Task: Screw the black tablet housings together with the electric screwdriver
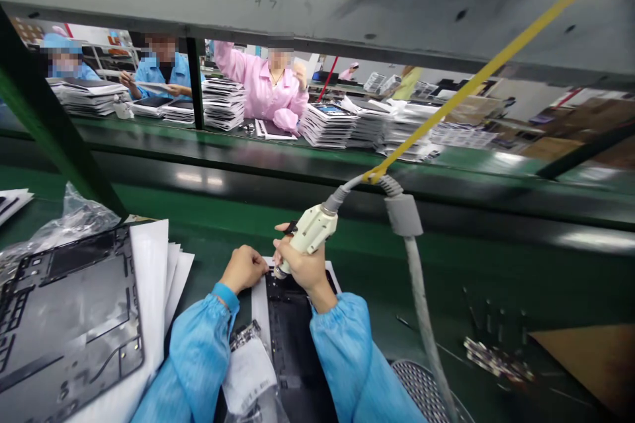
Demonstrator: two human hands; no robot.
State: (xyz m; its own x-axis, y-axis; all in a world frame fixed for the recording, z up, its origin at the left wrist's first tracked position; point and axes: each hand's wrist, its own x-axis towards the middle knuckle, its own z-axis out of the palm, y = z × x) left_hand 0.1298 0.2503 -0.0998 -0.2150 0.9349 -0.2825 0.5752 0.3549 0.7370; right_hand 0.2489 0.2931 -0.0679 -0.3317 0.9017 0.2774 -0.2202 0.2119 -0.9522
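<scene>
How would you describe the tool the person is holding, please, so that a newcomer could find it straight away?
Start at the green workbench in the foreground, where two blue sleeves meet over a dark panel. The right hand grips a cream electric screwdriver, tip down on the panel's top edge. It alone trails a grey cable and hangs from a yellow cord.

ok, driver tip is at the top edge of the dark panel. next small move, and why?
Probably press the electric screwdriver straight down. The right hand holds it nearly upright with its tip at the top edge of the dark panel, and the left hand rests at that edge, steadying it. Whether the bit sits in a screw is hidden.
</scene>
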